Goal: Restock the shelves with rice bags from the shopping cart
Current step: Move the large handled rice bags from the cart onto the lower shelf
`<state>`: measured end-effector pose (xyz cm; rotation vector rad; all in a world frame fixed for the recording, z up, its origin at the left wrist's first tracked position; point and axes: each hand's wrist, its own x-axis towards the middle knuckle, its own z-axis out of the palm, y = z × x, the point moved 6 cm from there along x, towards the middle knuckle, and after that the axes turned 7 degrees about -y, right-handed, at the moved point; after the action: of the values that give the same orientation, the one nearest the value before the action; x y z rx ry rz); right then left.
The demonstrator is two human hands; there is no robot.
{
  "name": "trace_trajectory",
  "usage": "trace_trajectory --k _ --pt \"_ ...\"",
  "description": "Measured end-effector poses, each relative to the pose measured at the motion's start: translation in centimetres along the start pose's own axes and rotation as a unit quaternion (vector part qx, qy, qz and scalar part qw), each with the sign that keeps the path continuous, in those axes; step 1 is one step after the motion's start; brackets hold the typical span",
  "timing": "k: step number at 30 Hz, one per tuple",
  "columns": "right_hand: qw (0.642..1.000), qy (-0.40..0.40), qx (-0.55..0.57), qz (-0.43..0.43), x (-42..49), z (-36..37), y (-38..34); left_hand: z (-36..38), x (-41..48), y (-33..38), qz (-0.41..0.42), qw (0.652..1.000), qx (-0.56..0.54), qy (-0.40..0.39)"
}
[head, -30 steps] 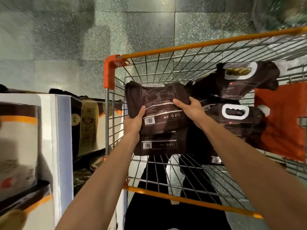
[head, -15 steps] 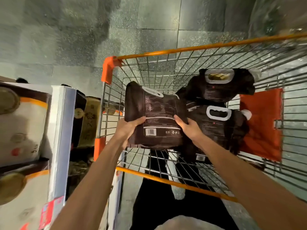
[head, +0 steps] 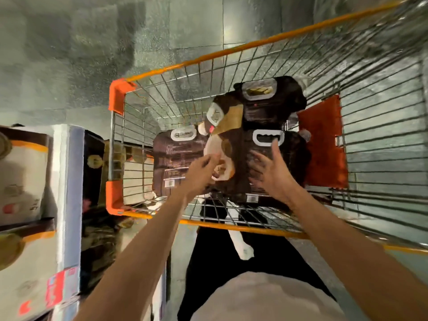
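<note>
Bags are stacked in the cart, handles pointed away, just under the right hand, which is spread wide and empty; the grip of the left hand cannot be told.

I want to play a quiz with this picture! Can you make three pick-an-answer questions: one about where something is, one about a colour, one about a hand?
1. Which side of the shopping cart is the shelf on? A) the person's left B) the person's right C) inside it
2. What colour is the cart's rim? A) blue B) orange C) green
3. How is the right hand? A) a fist B) gripping the rim C) open, fingers spread over a rice bag
Answers: A, the shelf stands left of the cart; B, its top edge and corners are orange; C, the fingers are straight and apart.
</note>
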<state>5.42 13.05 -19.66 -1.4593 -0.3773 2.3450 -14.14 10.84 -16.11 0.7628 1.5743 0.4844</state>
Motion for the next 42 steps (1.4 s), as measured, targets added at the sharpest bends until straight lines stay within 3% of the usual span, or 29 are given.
trace_trajectory --k 2,5,9,12,14,17,19,22,25,30,36,39,42 --pt "0.999 0.014 -0.023 -0.022 -0.1 -1.4 -1.5 0.7 1.5 -0.8 0.004 1.000 0.017 0.022" --pt "0.986 0.031 -0.157 -0.039 0.2 -1.7 -3.1 1.9 3.2 -0.9 0.002 1.000 0.006 0.027" --pt "0.933 0.180 -0.296 -0.099 0.7 -5.1 -4.3 2.3 4.8 -1.4 -0.020 0.992 -0.027 0.122" --pt "0.925 0.235 -0.284 -0.089 1.1 -8.3 -3.8 0.9 5.5 -3.7 -0.090 0.970 -0.127 0.187" --pt "0.936 0.231 -0.258 -0.065 1.3 -9.6 -3.5 0.6 6.0 -5.3 -0.148 0.973 -0.118 0.132" --pt "0.948 0.217 -0.231 -0.035 1.8 -10.5 -3.2 1.6 7.0 -6.7 -0.184 0.974 -0.131 -0.011" --pt "0.952 0.212 -0.219 -0.025 2.3 -10.7 -3.0 2.9 7.4 -6.9 -0.174 0.958 -0.210 -0.091" --pt "0.953 0.218 -0.209 -0.009 2.7 -11.0 -2.7 4.0 8.2 -7.7 -0.162 0.936 -0.278 -0.143" --pt "0.954 0.199 -0.223 0.024 2.7 -11.1 -3.1 3.9 8.9 -8.0 -0.174 0.935 -0.269 -0.152" --pt "0.978 0.117 -0.152 0.083 3.5 -10.6 -3.7 4.4 8.7 -7.3 -0.181 0.942 -0.238 -0.155" --pt "0.976 0.132 -0.171 0.036 1.9 -9.1 -3.7 3.4 6.7 -4.7 -0.175 0.960 -0.188 -0.107" --pt "0.977 0.108 -0.184 0.008 -0.1 -7.6 -4.1 2.5 4.8 -3.2 -0.168 0.971 -0.146 -0.090" --pt "0.979 0.072 -0.191 0.001 -1.7 -5.9 -4.3 1.3 1.5 -1.6 -0.154 0.980 -0.120 -0.024"
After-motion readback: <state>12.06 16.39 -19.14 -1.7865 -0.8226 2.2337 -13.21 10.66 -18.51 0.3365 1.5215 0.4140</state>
